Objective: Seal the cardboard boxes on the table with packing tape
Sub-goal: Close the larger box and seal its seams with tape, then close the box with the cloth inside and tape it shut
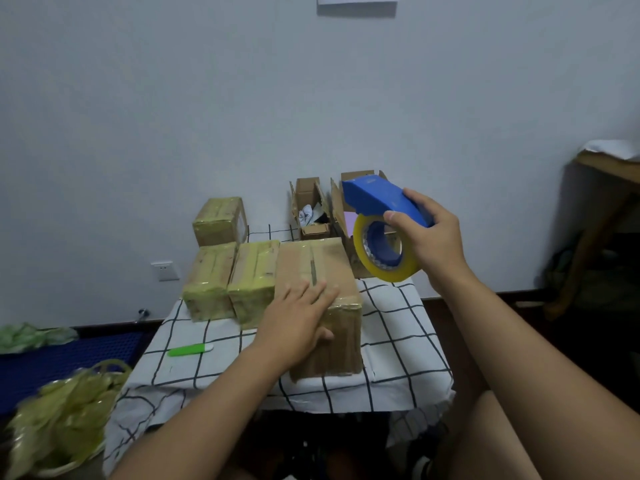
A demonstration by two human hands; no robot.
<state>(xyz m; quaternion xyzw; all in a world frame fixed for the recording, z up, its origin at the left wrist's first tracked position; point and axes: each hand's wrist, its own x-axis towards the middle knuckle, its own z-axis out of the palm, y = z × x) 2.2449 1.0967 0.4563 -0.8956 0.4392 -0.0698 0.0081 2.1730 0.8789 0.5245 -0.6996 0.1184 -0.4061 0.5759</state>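
2 hands: your left hand lies flat on the brown cardboard box; your right hand grips the blue tape dispenser at 1 o'clock.

Near top edge of brown box covered by left hand. Rear open box largely masked by tape dispenser. Contents of smaller open box indistinct.

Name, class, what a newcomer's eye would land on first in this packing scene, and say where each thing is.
The blue tape dispenser with its yellow roll, held up by the right hand above the table's right side, stands out first. Next comes the left hand resting flat on the big brown box at the centre, with three yellowish taped boxes to its left.
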